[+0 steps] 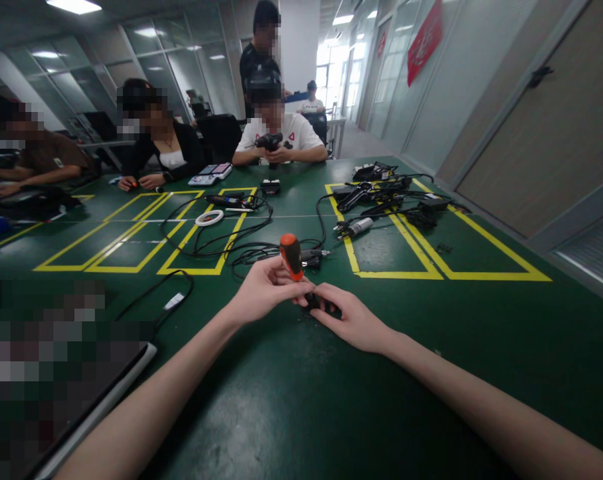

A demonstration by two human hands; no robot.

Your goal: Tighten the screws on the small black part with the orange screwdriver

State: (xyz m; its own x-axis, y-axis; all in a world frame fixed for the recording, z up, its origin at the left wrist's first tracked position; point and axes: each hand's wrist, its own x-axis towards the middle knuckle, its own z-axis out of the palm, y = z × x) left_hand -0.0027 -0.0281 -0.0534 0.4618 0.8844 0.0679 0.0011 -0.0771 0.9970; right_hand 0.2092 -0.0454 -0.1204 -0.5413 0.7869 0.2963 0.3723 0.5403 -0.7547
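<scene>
A screwdriver with an orange and black handle stands nearly upright, handle on top. My left hand is closed around its lower part, the thumb crossing in front and the fingers behind, so the shaft and tip are hidden. Just right of it, my right hand pinches a small black part low over the green table. The two hands meet at this part, which the fingers mostly cover; its exact kind I cannot make out.
Behind my hands lie a power tool and looped black cables. Farther right, tools and cords are heaped inside yellow tape outlines. A white tape ring lies left. A tablet-like device is near my left forearm. Several people sit opposite; one holds a drill.
</scene>
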